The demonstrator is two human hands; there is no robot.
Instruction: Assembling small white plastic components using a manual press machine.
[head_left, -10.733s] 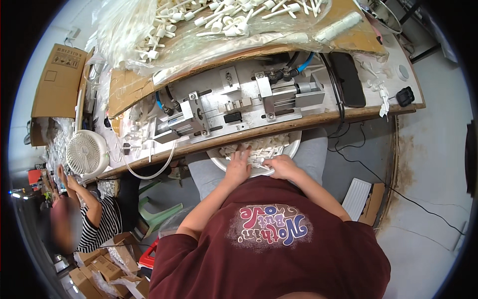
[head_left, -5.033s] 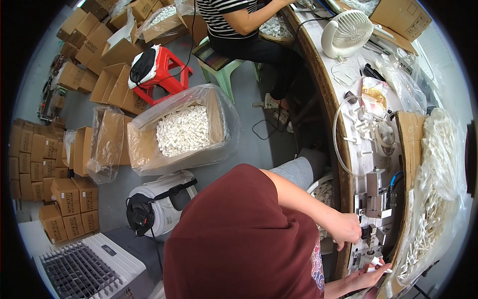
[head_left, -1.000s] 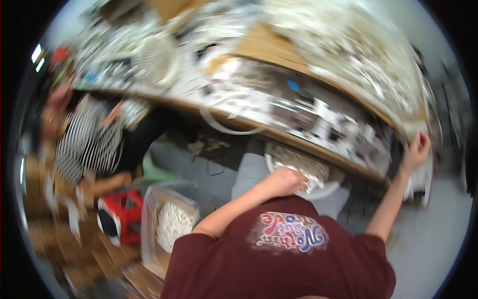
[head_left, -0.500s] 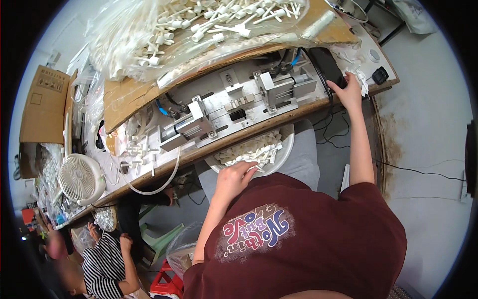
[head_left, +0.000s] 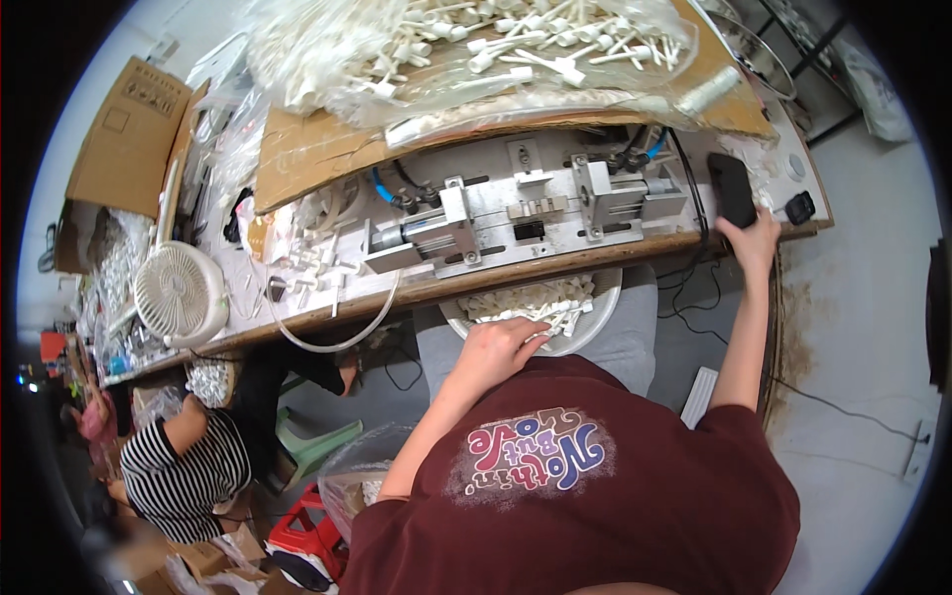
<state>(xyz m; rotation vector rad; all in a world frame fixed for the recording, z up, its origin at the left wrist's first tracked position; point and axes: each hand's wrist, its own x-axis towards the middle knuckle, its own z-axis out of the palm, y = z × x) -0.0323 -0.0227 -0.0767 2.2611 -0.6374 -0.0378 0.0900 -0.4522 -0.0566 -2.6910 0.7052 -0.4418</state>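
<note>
My left hand (head_left: pixel 499 349) lies over the near rim of a white basin (head_left: pixel 609 319) on my lap. Its fingers are bent and the thumb is close to the forefinger. White plastic pieces (head_left: pixel 570 315) heaped in the basin touch the fingertips, and whatever is pinched there is too small to make out. At the right end of the bench, my right hand (head_left: pixel 752 240) grips the near end of a black phone (head_left: pixel 732 188), thumb at its left corner and fingers along the right side. The phone lies on the bench top.
A metal fixture with two clamp-like cylinders (head_left: pixel 535 213) stands along the bench edge. Behind it, cardboard (head_left: pixel 327 149) carries a plastic bag of white stemmed parts (head_left: pixel 555 50). A white fan (head_left: pixel 178 293) stands left; a black box-like item (head_left: pixel 798 207) lies right. A person in stripes (head_left: pixel 188 466) sits lower left.
My view has shifted, so the bench appears farther right and lower. The phone has turned straighter, and my right hand has moved round to its near end. My left hand stays at the basin.
</note>
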